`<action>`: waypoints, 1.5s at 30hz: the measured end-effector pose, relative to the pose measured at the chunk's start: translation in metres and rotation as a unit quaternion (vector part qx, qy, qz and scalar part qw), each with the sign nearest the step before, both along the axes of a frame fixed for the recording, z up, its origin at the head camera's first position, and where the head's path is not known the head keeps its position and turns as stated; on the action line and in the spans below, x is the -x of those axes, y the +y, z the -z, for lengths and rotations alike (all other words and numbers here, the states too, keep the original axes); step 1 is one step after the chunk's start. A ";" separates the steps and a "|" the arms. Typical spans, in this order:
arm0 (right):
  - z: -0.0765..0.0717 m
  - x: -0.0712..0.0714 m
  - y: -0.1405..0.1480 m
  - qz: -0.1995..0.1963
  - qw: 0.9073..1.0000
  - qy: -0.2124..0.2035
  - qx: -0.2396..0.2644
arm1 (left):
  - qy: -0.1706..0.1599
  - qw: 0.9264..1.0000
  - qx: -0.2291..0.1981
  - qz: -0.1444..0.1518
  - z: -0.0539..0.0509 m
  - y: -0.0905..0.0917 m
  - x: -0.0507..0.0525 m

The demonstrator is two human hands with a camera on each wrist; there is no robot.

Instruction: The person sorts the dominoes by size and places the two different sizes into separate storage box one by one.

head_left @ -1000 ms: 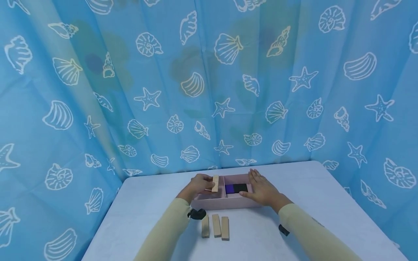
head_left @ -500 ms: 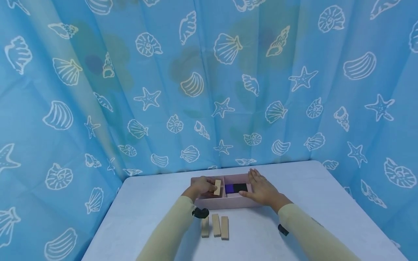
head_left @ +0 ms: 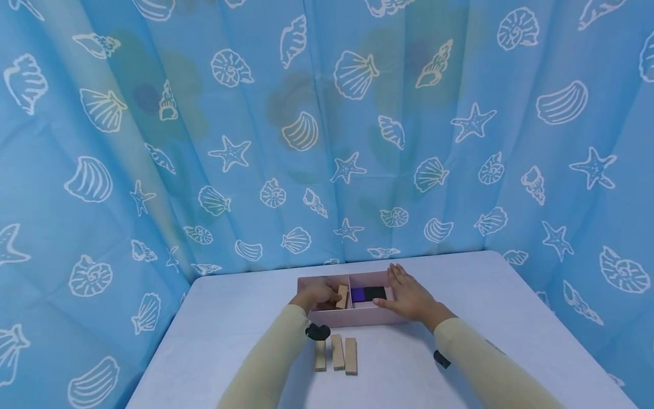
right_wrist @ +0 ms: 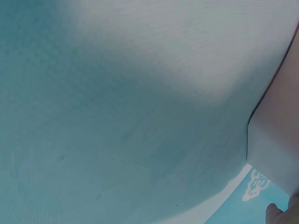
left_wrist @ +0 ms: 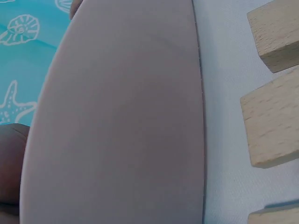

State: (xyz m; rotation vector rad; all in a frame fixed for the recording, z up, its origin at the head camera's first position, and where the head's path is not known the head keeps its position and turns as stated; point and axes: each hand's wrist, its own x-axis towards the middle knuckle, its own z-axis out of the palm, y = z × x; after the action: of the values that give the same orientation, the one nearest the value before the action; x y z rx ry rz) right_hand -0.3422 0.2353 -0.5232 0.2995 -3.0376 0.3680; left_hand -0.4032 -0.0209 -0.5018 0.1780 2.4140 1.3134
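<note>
In the head view a pink box [head_left: 357,318] with a divider stands at the back of the table. My left hand [head_left: 319,293] reaches into its left compartment and pinches a wooden block [head_left: 342,297], whose lower end is low inside. My right hand [head_left: 411,296] rests with straight fingers on the box's right end. Purple [head_left: 359,294] and black [head_left: 375,293] pieces lie side by side in the right compartment. The left wrist view shows the box's outer wall [left_wrist: 121,112] close up, with part of the left hand [left_wrist: 11,168] behind its edge.
Three wooden blocks [head_left: 338,352] lie on the white table [head_left: 398,369] in front of the box, also visible beside the wall in the left wrist view. A blue shell-patterned curtain [head_left: 327,142] hangs behind the table and along its sides.
My left hand has moved down and slightly right, lowering the wooden block from above the box into the left compartment. The right hand has stayed on the box's right end.
</note>
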 end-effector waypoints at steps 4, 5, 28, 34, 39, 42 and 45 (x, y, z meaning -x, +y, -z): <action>0.000 0.001 -0.001 0.001 1.000 0.002 -0.003 | 0.008 1.000 -0.001 -0.010 0.002 0.001 -0.001; 0.000 0.001 -0.002 0.002 1.000 0.003 -0.006 | 0.009 1.000 -0.001 -0.013 0.002 0.002 -0.001; -0.004 -0.002 0.000 -0.006 1.000 0.004 -0.001 | 0.040 0.998 0.027 0.033 0.001 0.003 -0.006; -0.003 -0.002 -0.001 -0.006 1.000 -0.001 -0.003 | 0.030 0.999 0.025 0.024 0.000 0.004 -0.007; -0.002 0.000 0.000 -0.006 1.000 0.006 0.000 | 0.038 0.999 0.028 0.011 0.000 0.005 -0.009; -0.002 0.000 0.000 -0.005 1.000 0.004 -0.002 | 0.037 0.999 0.022 0.008 0.001 0.006 -0.009; -0.001 0.001 0.000 -0.005 1.000 0.001 0.000 | 0.032 0.999 0.014 0.007 0.001 0.005 -0.009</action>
State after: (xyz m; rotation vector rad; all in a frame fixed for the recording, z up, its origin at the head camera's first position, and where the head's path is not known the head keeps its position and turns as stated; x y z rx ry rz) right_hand -0.3430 0.2357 -0.5225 0.3145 -3.0350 0.3692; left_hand -0.3944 -0.0159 -0.5026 0.2337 2.4776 1.2865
